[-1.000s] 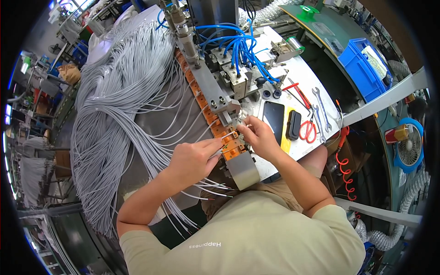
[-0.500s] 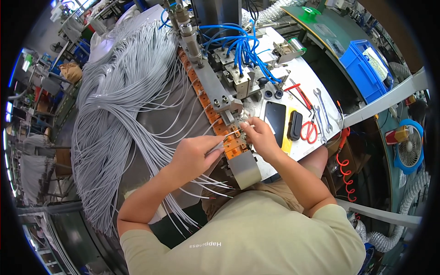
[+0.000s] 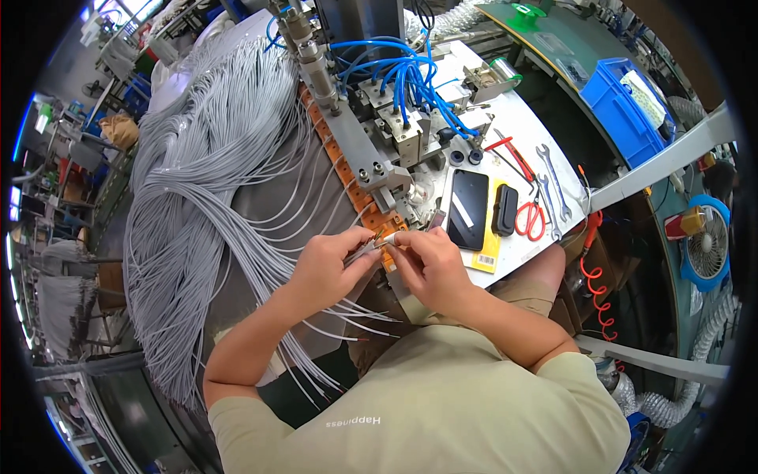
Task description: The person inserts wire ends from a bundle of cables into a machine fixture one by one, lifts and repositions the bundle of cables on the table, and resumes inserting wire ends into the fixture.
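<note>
My left hand point(image 3: 322, 265) is closed around the end of a grey cable, with thin coloured wire ends point(image 3: 377, 235) at its fingertips. Meeting it there, my right hand point(image 3: 434, 267) pinches at the same cable end; a small white piece shows by its fingers, too small to make out. Both hands are over the near end of a row of orange fixture blocks point(image 3: 354, 192). Several grey cables lead from these blocks to a large bundle of grey cables point(image 3: 209, 182) on the left. Beyond my hands stands a metal press with cylinders point(image 3: 318, 73) and blue air tubes point(image 3: 410, 75).
Right of the fixture, a white tabletop holds a black phone point(image 3: 469, 207), a black case point(image 3: 505, 210), red-handled scissors point(image 3: 531, 220), pliers point(image 3: 517, 159) and wrenches point(image 3: 555, 186). Farther right are a blue bin point(image 3: 620, 118), a coiled red hose point(image 3: 598, 296) and a blue fan point(image 3: 705, 249).
My right hand has moved left and nearer from the press side to meet my left hand at the cable end. My left hand stays nearly in place. The view has shifted slightly.
</note>
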Motion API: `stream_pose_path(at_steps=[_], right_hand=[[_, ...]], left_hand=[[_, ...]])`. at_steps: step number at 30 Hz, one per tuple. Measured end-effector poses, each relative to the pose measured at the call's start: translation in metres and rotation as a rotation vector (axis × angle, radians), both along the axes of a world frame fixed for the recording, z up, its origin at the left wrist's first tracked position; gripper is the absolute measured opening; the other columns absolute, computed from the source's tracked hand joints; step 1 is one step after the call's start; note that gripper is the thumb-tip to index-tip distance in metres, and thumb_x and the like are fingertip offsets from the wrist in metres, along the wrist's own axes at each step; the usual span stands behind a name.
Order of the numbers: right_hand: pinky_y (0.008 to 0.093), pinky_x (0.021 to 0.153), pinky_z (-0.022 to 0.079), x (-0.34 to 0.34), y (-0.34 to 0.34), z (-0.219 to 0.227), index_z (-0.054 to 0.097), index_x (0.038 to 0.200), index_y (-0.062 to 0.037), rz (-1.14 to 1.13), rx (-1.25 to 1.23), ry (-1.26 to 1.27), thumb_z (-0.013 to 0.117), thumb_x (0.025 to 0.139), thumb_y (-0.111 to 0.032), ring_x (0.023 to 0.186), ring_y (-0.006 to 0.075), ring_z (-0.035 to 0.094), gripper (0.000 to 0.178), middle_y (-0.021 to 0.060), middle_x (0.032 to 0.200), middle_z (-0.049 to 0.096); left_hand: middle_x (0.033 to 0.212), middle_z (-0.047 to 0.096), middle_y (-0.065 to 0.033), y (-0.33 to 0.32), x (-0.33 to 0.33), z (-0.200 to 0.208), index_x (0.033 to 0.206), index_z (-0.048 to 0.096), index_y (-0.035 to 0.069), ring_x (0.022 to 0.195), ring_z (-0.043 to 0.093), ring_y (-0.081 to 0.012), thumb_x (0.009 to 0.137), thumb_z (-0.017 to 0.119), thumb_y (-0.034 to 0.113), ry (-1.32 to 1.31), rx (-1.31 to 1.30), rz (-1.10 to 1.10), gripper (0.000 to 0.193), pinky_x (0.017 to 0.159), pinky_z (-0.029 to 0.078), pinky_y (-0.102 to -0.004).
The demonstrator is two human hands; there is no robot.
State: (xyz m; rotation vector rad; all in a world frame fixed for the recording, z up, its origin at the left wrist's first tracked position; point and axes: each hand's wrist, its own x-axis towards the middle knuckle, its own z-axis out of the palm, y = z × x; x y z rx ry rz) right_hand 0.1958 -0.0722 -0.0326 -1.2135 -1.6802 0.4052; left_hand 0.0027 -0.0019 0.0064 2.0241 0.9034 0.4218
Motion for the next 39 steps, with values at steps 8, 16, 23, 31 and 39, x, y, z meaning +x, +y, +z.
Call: stream_pose_path(at_steps=[8,16,23,31,39], right_hand=[[0.0319,0.066,0.039,-0.003,0.000,0.001,0.062,0.096,-0.0014,0.005,-0.070,0.033,0.071,0.088,-0.007,0.047,0.0176,0.050,0.013,0.0047,0.056,0.059],[0.0360,0.065,0.042,0.009,0.013,-0.002,0.059,0.098,-0.0018,0.195,-0.004,-0.024,0.072,0.086,-0.007,0.064,0.0222,0.054,0.018,0.0086,0.075,0.060],[0.0321,0.058,0.040,0.009,0.018,-0.006,0.056,0.092,-0.0031,0.105,0.107,-0.161,0.070,0.088,-0.008,0.067,0.0195,0.052,0.015,0.0074,0.078,0.057],[0.0261,0.053,0.035,0.025,0.033,-0.047,0.054,0.088,-0.0030,-0.069,-0.471,0.466,0.067,0.095,-0.018,0.061,0.0046,0.045,0.021,0.0004,0.066,0.051],[0.0259,0.050,0.035,0.027,0.040,-0.041,0.055,0.089,-0.0030,-0.046,-0.573,0.372,0.061,0.098,-0.020,0.058,0.0050,0.045,0.021,-0.0003,0.064,0.052]], left_hand=[[0.074,0.068,-0.0049,0.001,-0.002,0.002,0.102,0.064,-0.001,0.062,0.062,-0.0088,0.092,0.066,0.007,-0.011,0.071,-0.024,0.014,0.060,0.050,-0.0234],[0.072,0.066,-0.0060,-0.001,-0.003,0.008,0.101,0.064,-0.001,0.061,0.059,-0.0081,0.092,0.064,0.007,-0.079,-0.237,-0.028,0.012,0.059,0.048,-0.0239],[0.071,0.066,-0.0066,-0.001,-0.003,0.014,0.100,0.065,-0.002,0.065,0.061,-0.0092,0.093,0.061,0.008,0.013,-0.067,-0.038,0.013,0.059,0.048,-0.0239],[0.084,0.069,-0.0122,-0.005,-0.006,0.024,0.107,0.068,0.001,0.066,0.065,-0.0257,0.088,0.069,0.009,-0.019,-0.189,-0.172,0.020,0.065,0.051,-0.0290],[0.101,0.069,-0.0135,-0.004,-0.001,-0.003,0.109,0.069,0.001,0.078,0.067,-0.0282,0.085,0.071,0.008,0.059,0.455,-0.119,0.025,0.067,0.053,-0.0301]])
